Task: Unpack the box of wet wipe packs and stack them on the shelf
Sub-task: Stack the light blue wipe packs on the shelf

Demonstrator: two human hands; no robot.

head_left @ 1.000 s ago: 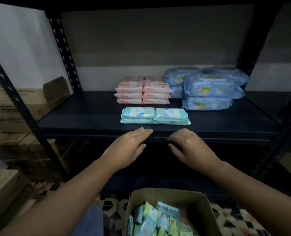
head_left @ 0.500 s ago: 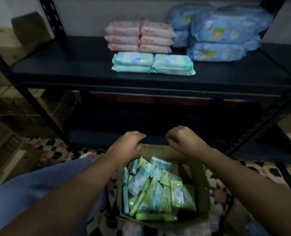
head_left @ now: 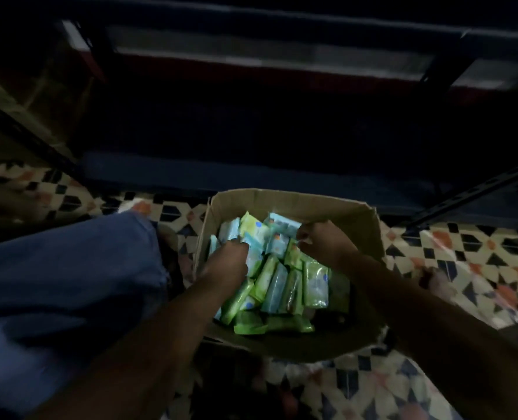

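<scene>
An open cardboard box stands on the floor below me, filled with several green and light-blue wet wipe packs standing on edge. My left hand is down inside the box at its left side, fingers curled among the packs. My right hand reaches in at the upper right, fingers bent over the light-blue packs near the far wall. The frame is blurred, so I cannot tell whether either hand has closed on a pack. The shelf holding the stacked packs is out of view above.
A dark lower shelf of the metal rack runs across just beyond the box. The floor has patterned tiles. My knee in blue fabric sits left of the box. Cardboard boxes stand at far left.
The view has tipped down from the shelf to the box. Both hands dropped from the shelf edge into the box and now sit among the packs.
</scene>
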